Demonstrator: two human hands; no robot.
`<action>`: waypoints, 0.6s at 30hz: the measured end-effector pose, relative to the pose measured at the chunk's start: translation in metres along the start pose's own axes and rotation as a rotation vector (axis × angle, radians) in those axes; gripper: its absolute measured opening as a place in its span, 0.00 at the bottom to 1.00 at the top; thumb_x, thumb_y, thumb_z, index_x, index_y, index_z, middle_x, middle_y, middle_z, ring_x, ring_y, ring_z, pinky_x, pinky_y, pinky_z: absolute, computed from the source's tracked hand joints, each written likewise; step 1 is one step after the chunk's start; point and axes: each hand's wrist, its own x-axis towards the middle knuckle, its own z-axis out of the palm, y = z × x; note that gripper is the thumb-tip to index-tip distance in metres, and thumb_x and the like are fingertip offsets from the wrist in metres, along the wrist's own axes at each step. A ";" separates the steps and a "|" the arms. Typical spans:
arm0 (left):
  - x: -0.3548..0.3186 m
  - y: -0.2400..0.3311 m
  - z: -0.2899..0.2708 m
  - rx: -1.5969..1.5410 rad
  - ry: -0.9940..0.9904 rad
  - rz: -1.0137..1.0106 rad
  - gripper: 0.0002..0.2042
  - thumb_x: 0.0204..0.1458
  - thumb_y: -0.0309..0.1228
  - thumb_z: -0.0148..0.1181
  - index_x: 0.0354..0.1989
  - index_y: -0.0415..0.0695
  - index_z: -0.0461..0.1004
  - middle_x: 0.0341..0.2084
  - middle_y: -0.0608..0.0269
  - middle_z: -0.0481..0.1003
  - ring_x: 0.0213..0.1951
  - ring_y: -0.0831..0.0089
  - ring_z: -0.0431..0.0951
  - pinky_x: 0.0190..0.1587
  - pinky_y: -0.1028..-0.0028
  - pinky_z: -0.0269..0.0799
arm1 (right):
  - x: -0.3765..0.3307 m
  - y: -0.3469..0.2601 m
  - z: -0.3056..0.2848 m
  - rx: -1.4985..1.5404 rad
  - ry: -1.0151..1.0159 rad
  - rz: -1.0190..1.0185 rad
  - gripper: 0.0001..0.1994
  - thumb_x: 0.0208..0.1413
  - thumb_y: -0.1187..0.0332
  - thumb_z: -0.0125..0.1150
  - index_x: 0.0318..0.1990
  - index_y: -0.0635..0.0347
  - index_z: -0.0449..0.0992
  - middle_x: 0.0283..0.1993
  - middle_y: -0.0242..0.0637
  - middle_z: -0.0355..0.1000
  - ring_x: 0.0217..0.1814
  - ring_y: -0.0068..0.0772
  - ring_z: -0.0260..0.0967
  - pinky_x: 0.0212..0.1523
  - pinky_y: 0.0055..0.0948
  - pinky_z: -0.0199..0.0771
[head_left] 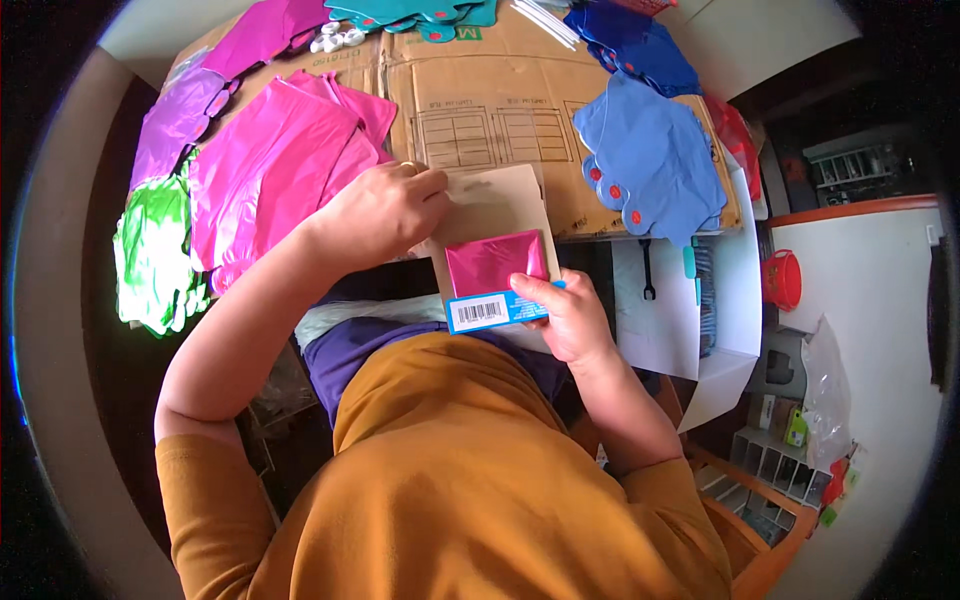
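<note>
Item: folded magenta foil balloon (495, 262) on its backing card (492, 205), lying just below the flattened cardboard (490, 110). Your right hand (568, 318) is pinching its lower edge; your left hand (385, 212) is gripping the card's top-left. Packing step seems underway; next likely needs squaring.

Left hand (385, 212) covers the upper left corner of the beige card (500, 205). Right hand (565, 318) thumb hides part of the folded pink foil packet (495, 262). Beyond the hands, teal sheets (420, 12) cut off by top edge. Items in the crate (775, 470) right of the right hand too small to tell.
</note>
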 end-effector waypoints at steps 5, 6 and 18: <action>-0.016 0.018 -0.012 0.049 0.027 -0.066 0.06 0.43 0.24 0.61 0.30 0.40 0.73 0.37 0.54 0.76 0.38 0.57 0.79 0.41 0.62 0.77 | -0.003 0.004 0.009 -0.045 0.007 -0.044 0.07 0.55 0.67 0.69 0.34 0.60 0.81 0.30 0.31 0.78 0.29 0.20 0.74 0.29 0.23 0.76; -0.019 0.020 -0.013 0.092 0.004 -0.112 0.05 0.44 0.24 0.60 0.29 0.40 0.72 0.38 0.53 0.75 0.40 0.56 0.79 0.42 0.62 0.77 | -0.004 0.006 0.012 -0.053 0.020 -0.052 0.07 0.55 0.66 0.69 0.33 0.59 0.81 0.30 0.30 0.78 0.28 0.19 0.74 0.28 0.22 0.75; -0.021 0.015 -0.001 -0.007 0.028 -0.114 0.07 0.41 0.24 0.61 0.29 0.38 0.72 0.42 0.51 0.76 0.40 0.55 0.79 0.43 0.62 0.78 | -0.010 0.033 0.025 -0.003 0.044 -0.054 0.11 0.55 0.60 0.69 0.30 0.59 0.81 0.25 0.28 0.76 0.23 0.16 0.68 0.23 0.20 0.65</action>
